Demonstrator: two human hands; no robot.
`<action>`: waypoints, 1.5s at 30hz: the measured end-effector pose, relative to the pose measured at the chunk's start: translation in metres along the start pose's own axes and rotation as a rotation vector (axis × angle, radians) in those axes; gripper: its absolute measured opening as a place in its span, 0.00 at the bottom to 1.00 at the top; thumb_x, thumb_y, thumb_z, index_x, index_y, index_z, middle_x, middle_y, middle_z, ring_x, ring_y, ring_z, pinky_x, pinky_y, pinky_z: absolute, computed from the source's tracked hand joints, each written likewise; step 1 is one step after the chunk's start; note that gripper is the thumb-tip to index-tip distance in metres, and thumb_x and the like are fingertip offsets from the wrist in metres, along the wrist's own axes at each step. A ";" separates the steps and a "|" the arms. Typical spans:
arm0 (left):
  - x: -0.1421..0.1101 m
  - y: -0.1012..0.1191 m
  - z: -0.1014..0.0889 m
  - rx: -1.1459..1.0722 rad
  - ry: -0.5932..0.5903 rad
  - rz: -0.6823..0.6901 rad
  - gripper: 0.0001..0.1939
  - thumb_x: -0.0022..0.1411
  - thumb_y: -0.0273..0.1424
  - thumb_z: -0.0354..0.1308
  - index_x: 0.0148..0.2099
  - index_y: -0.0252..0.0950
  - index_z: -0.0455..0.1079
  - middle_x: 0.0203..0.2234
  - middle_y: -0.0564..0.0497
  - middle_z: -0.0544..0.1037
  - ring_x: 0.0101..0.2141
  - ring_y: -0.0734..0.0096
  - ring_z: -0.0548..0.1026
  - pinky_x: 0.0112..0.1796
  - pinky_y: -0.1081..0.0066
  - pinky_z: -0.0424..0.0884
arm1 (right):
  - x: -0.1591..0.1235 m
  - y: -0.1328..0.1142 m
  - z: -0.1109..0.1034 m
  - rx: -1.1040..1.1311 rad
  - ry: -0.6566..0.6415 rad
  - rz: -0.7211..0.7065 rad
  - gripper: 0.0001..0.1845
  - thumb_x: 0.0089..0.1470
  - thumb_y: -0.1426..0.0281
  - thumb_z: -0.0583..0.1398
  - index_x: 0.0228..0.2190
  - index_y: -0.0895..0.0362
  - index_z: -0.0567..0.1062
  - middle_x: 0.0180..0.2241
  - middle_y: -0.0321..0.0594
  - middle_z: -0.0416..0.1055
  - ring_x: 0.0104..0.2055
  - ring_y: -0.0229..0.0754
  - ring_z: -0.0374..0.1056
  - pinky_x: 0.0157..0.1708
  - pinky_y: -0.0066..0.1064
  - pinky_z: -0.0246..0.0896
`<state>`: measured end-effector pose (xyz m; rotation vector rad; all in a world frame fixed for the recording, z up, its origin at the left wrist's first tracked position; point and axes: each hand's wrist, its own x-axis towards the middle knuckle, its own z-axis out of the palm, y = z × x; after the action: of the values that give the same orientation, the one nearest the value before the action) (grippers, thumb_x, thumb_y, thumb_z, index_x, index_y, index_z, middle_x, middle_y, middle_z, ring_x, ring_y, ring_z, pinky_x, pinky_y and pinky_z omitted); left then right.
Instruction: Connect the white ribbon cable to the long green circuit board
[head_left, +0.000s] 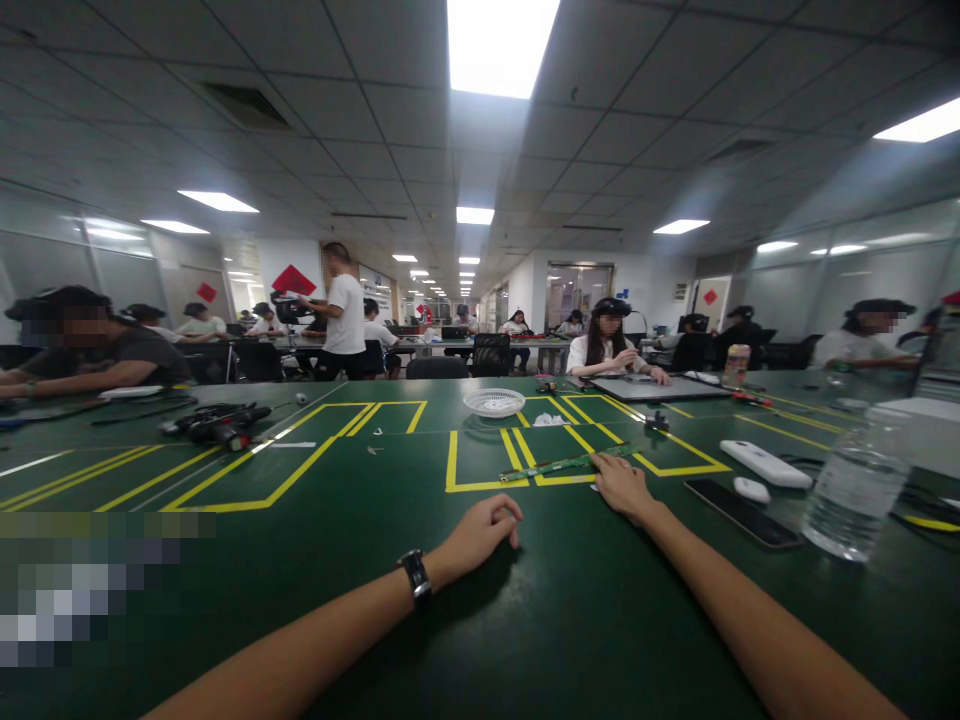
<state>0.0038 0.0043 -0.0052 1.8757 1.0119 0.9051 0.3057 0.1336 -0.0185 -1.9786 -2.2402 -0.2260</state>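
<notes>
A long, thin green circuit board strip [551, 466] lies slanted across the yellow tape lines on the green table. My right hand [624, 488] is at its right end, fingers closed over the board's edge; the fingertips are partly hidden. Nearer to me, my left hand [480, 535] hovers at or just above the tabletop, fingers loosely bent and apart with nothing in them. It wears a black wristwatch [415, 577]. Beyond the strip are a white plastic basket [494, 403] and a small crumpled white piece [551, 420].
On the right stand a clear water bottle [855, 490], a black phone [741, 512], a white earbud case [751, 490] and a white power bank [765, 464]. Black gear with cables [214, 425] lies left. A co-worker [609, 345] sits across the table; others work around.
</notes>
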 end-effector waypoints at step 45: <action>0.012 -0.013 0.002 -0.267 0.243 -0.069 0.11 0.57 0.30 0.52 0.42 0.32 0.67 0.32 0.48 0.75 0.25 0.76 0.70 0.25 0.77 0.62 | -0.053 -0.099 -0.058 0.019 -0.086 -0.140 0.14 0.49 0.72 0.56 0.38 0.62 0.75 0.39 0.54 0.73 0.39 0.49 0.71 0.35 0.31 0.60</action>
<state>0.0065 0.0185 -0.0150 1.5259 1.0354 1.1852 0.2142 0.0586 0.0258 -1.8577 -2.4285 -0.1365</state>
